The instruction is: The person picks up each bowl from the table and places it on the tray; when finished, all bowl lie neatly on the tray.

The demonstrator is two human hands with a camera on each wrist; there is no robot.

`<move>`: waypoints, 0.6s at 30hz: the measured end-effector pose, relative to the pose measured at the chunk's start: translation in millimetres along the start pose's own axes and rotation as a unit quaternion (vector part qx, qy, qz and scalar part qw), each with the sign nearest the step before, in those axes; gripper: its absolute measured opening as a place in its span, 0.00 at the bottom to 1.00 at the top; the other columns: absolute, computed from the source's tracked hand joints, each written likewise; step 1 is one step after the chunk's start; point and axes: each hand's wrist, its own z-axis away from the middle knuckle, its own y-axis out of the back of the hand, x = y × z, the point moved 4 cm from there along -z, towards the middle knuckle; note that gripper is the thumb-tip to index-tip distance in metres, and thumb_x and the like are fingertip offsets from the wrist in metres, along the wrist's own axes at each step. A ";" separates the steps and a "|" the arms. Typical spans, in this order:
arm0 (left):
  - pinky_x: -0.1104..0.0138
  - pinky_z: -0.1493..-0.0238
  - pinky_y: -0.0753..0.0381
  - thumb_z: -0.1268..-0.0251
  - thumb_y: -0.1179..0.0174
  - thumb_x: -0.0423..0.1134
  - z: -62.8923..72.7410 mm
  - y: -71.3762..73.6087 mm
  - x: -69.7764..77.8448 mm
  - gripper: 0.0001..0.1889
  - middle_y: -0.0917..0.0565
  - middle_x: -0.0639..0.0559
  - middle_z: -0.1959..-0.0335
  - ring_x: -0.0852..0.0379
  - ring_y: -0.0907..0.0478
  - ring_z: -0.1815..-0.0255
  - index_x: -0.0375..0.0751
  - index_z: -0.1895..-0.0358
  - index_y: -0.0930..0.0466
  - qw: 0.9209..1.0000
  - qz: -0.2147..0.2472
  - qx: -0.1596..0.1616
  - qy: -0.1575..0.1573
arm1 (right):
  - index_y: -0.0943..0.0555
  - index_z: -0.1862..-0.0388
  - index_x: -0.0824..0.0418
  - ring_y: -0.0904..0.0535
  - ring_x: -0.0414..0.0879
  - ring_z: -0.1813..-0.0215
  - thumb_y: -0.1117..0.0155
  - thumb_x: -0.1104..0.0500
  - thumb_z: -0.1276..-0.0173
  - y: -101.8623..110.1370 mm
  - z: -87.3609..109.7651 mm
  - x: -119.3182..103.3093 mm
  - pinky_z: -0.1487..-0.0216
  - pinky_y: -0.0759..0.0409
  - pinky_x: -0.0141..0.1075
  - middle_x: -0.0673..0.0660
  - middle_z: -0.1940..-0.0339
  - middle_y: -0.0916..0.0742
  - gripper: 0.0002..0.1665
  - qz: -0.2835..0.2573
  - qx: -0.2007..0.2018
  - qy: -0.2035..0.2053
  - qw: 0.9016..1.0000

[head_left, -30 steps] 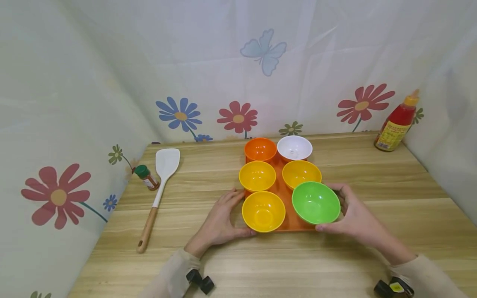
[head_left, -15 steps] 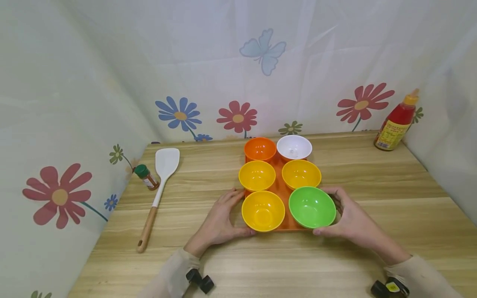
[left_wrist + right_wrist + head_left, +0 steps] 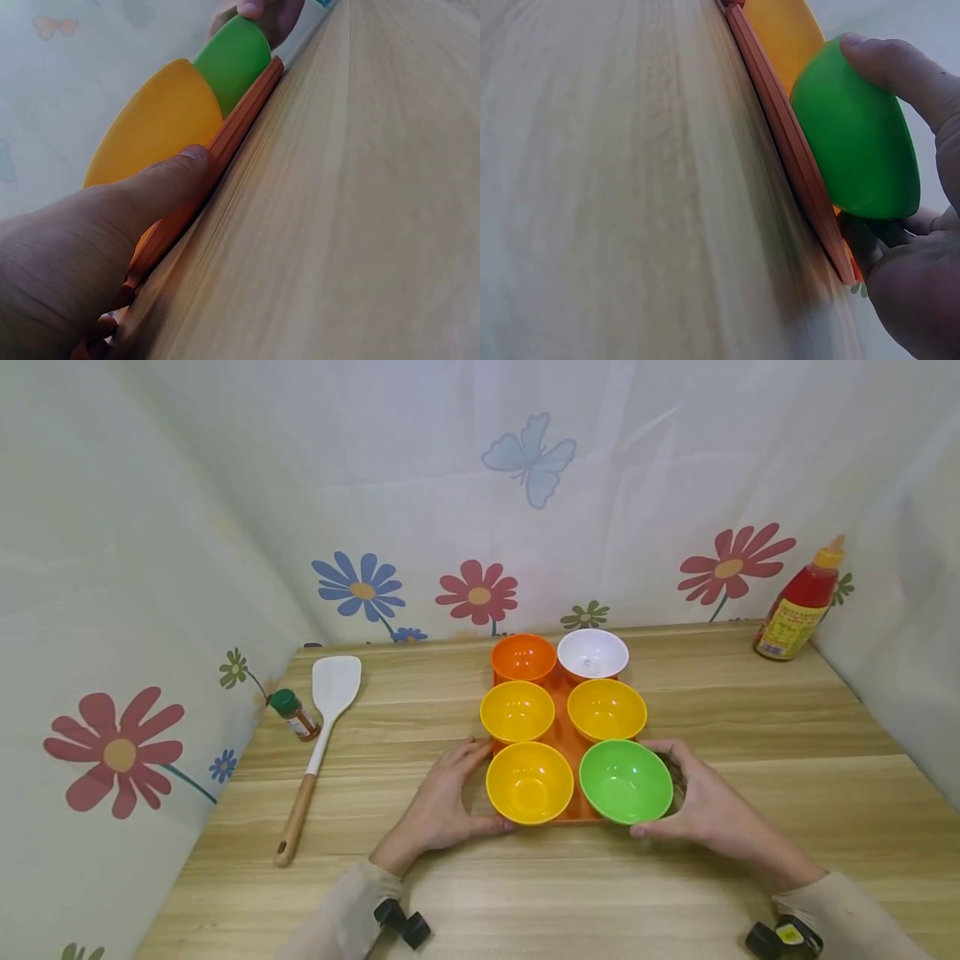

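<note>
On the orange tray (image 3: 567,750) stand several small bowls in two columns. My right hand (image 3: 708,797) grips the green bowl (image 3: 626,783) at the front right, its thumb at the near rim and fingers round the far side. In the right wrist view the green bowl's base is against the tray or very close to it. My left hand (image 3: 442,802) holds the tray's front left corner, thumb on its edge beside the front yellow bowl (image 3: 529,783). Behind are two more yellow bowls, an orange bowl (image 3: 523,658) and a white bowl (image 3: 592,654).
To the left lie a white spatula (image 3: 336,685) with a wooden handle and a small green-capped spice jar (image 3: 295,715). A red sauce bottle (image 3: 797,606) stands at the back right. A flowered curtain (image 3: 420,468) borders the wooden table (image 3: 570,893).
The right hand has brought the green bowl a little left and toward the person, down beside the front yellow bowl. The left hand stays at the tray's corner.
</note>
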 end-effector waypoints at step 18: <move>0.38 0.12 0.42 0.51 0.18 0.75 -0.1 1.0 2.7 0.64 0.32 0.56 0.12 0.45 0.45 0.08 0.51 0.11 0.35 1.000 0.003 -0.001 -0.002 | 0.35 0.18 0.61 0.24 0.61 0.23 0.03 0.46 0.50 2.4 0.4 -5.7 0.29 0.35 0.18 0.61 0.21 0.22 0.68 0.071 0.002 -0.003 0.998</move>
